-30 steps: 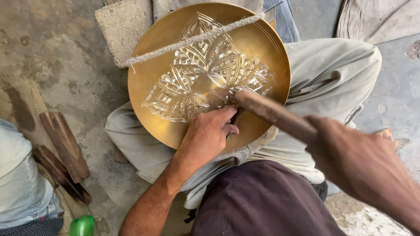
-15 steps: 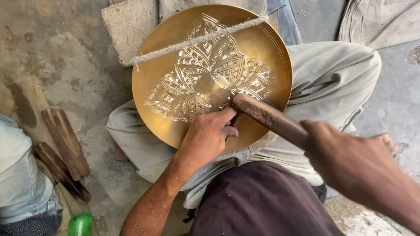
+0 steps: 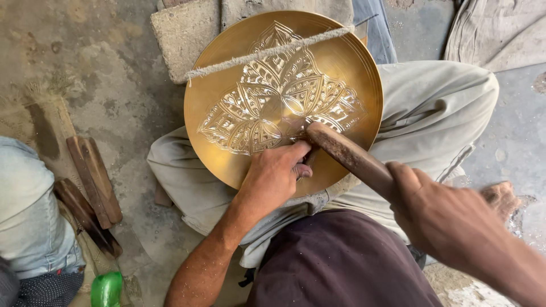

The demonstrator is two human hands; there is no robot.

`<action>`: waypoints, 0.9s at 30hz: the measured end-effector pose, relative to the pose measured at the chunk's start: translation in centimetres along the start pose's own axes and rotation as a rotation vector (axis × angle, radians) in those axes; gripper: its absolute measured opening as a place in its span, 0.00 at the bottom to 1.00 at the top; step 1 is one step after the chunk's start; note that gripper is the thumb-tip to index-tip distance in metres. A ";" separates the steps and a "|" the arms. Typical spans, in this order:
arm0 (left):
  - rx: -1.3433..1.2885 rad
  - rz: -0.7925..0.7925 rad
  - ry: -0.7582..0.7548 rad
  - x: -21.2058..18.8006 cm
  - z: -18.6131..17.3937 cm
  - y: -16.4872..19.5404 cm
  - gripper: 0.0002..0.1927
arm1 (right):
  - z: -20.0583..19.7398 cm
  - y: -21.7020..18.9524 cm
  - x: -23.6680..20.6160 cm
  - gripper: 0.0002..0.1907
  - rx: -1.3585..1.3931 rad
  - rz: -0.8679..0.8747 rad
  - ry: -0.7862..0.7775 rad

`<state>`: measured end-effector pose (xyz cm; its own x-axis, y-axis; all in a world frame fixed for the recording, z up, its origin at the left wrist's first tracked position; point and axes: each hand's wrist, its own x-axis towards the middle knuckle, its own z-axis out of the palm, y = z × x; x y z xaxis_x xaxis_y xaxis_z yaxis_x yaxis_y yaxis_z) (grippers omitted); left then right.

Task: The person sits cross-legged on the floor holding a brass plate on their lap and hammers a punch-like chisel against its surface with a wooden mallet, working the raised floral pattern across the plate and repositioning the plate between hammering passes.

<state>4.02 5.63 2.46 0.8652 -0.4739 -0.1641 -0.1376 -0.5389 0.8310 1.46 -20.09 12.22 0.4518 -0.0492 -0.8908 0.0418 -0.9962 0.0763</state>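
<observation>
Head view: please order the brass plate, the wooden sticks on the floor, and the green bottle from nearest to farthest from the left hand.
From the left hand:
1. Brass plate, touching, directly beneath.
2. Wooden sticks, far left.
3. Green bottle, bottom left, roughly as far; too close to call.

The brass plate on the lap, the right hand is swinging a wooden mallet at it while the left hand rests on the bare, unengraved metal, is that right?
Not quite. The brass plate is not bare: the head view shows an engraved floral pattern across its middle. The rest holds: the right hand grips the wooden mallet, and the left hand rests on the plate.
</observation>
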 end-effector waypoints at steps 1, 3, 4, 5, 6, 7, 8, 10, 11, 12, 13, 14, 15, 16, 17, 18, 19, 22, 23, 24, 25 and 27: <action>0.011 0.018 0.022 -0.2 -0.2 0.0 0.10 | 0.3 0.1 -0.1 0.19 -0.037 -0.017 -0.031; -0.064 -0.062 0.127 -1.4 -0.6 0.2 0.10 | 1.0 1.7 -0.5 0.31 0.188 -0.131 0.312; -0.152 -0.139 0.202 -2.6 -0.9 0.3 0.08 | 1.5 2.6 -0.3 0.38 0.296 -0.188 0.493; -0.243 -0.218 0.269 -3.8 -1.3 0.4 0.07 | 2.5 3.3 0.2 0.38 0.364 -0.133 0.575; -0.324 -0.237 0.387 -5.0 -1.6 0.4 0.07 | 3.6 4.2 0.7 0.38 0.427 -0.083 0.647; -0.402 -0.255 0.513 -6.3 -1.9 0.3 0.08 | 4.8 5.1 1.6 0.38 0.488 -0.037 0.720; -0.413 -0.250 0.584 -7.4 -2.1 0.1 0.09 | 5.8 5.9 3.1 0.37 0.585 0.028 0.703; -0.439 -0.231 0.726 -9.4 -2.2 -0.3 0.10 | 7.4 7.2 6.5 0.35 0.777 0.160 0.667; -0.420 -0.255 0.757 -10.2 -2.1 -0.3 0.11 | 8.2 7.7 8.2 0.35 0.827 0.158 0.686; -0.402 -0.280 0.789 -10.9 -1.9 -0.4 0.12 | 8.7 8.0 9.8 0.35 0.877 0.155 0.704; -0.384 -0.307 0.819 -11.4 -1.7 -0.4 0.13 | 9.5 7.9 11.2 0.33 0.830 0.084 0.851; -0.365 -0.336 0.832 -11.7 -1.3 -0.3 0.14 | 10.2 7.9 12.0 0.31 0.779 0.007 0.993; -0.347 -0.373 0.845 -12.0 -1.0 -0.2 0.15 | 10.8 8.0 12.4 0.30 0.854 -0.012 1.012; -0.334 -0.408 0.858 -12.1 -0.7 -0.1 0.16 | 11.2 7.8 12.8 0.29 0.928 -0.031 1.032; -0.331 -0.401 0.874 -11.9 -0.4 0.0 0.17 | 11.4 7.7 13.1 0.28 1.003 -0.055 1.056; -0.327 -0.397 0.887 -11.7 -0.2 0.2 0.18 | 11.4 7.6 13.1 0.28 0.976 -0.051 1.072; -0.322 -0.395 0.895 -11.4 0.0 0.3 0.19 | 11.5 7.6 13.0 0.28 0.954 -0.043 1.084; -0.538 -0.375 0.951 -9.7 0.7 0.6 0.16 | 11.1 7.7 12.7 0.28 0.927 -0.028 1.077; -0.531 -0.355 0.977 -9.0 0.8 0.6 0.15 | 10.9 7.8 12.7 0.27 0.924 -0.021 1.064; -0.525 -0.334 1.004 -8.4 1.0 0.6 0.13 | 10.9 8.0 12.8 0.28 0.922 -0.034 1.071; -0.516 -0.312 1.038 -7.6 1.1 0.5 0.12 | 10.7 8.0 12.9 0.29 0.918 -0.053 1.080; -0.483 -0.240 1.069 -5.9 1.2 0.3 0.09 | 10.4 8.2 13.0 0.29 0.910 -0.083 1.079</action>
<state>-1.75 7.45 3.00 0.8381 0.5454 -0.0078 0.0797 -0.1083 0.9909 -1.57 -29.63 -3.34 0.9435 -0.3237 -0.0716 -0.2925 -0.7115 -0.6389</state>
